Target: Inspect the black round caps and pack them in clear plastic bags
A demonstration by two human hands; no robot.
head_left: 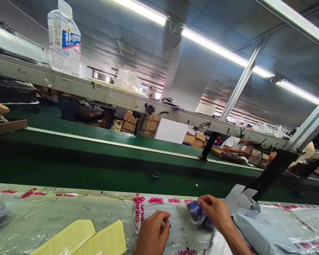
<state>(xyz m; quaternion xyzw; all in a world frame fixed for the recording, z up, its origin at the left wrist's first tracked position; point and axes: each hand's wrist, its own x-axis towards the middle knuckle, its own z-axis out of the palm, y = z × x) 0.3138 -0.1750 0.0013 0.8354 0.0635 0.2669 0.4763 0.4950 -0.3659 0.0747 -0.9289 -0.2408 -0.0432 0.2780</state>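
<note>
Over the bench (108, 209), one clear bag (195, 211) with something blue inside, too blurred to name, sits partly behind the right hand (215, 212), which pinches its upper edge between thumb and fingers. The left hand (154, 232), its wrist cut off below, is half curled, a narrow gap between thumb and forefinger. Two yellow papers (103, 242), both cut off, lie left of it. One open white box (234, 199), contents unclear, stands right of the bag.
</note>
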